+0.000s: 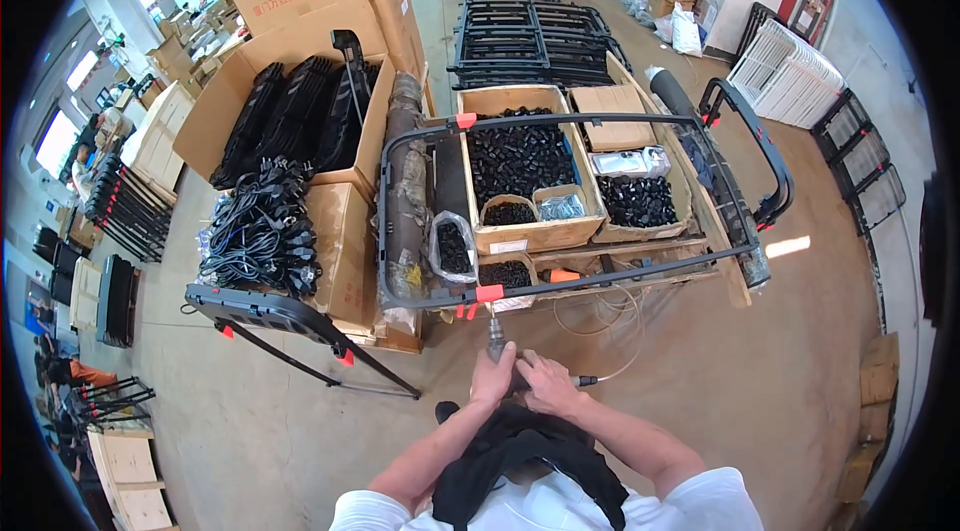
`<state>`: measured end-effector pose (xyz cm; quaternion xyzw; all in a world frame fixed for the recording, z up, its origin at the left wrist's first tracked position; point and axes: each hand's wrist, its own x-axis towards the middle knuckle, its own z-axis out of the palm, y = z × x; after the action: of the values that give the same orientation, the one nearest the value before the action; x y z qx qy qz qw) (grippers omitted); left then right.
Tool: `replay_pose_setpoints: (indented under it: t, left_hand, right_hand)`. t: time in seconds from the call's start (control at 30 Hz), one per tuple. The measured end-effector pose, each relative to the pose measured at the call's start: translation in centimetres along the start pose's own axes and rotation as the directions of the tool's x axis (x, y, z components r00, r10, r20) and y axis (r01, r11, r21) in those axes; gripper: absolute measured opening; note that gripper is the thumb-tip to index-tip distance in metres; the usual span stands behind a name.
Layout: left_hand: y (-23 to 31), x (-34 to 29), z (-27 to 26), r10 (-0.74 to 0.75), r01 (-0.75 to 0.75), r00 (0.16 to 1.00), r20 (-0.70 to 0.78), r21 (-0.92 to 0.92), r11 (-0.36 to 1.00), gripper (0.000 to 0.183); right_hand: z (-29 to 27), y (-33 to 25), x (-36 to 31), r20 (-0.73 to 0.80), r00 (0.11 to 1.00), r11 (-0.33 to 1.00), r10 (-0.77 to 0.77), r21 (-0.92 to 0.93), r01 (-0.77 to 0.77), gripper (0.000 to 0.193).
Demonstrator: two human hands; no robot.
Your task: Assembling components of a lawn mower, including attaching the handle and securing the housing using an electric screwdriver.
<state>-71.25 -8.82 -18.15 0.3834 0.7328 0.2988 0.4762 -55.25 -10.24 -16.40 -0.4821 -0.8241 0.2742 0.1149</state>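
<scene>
My left hand and my right hand are both closed around a pneumatic screwdriver. Its tip points up at the near bar of a black metal frame, by an orange clip. A thin hose runs from the tool over the floor to the right. The frame rests over wooden trays filled with small black parts.
To the left stand open cardboard boxes with black parts and a bundle of black cables. A black panel on legs stands at left front. Stacked black frames lie beyond. White racks lean at right. People work at far left.
</scene>
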Motion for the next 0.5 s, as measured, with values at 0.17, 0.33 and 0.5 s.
replay_pose_setpoints:
  t: [0.17,0.33,0.5]
  left_hand:
    - [-1.5,0.6,-0.6,-0.045,0.055,0.988,0.146,-0.064,0.996,0.062]
    - [-1.8,-0.1,-1.0,-0.048,0.069,0.972,0.230,-0.083,0.994,0.059]
    - [-6.1,-0.5,-0.9,-0.120,0.176,0.895,0.429,-0.094,0.980,0.060]
  right_hand:
    - [-0.1,-0.9,-0.1,0.000,1.000,1.000,-0.009,0.008,0.009,0.063]
    - [-0.3,-1.6,-1.0,0.016,0.998,0.998,0.057,-0.022,-0.057,0.066]
    - [0.7,-1.8,-3.5,0.134,0.980,0.989,0.147,0.011,-0.150,0.067]
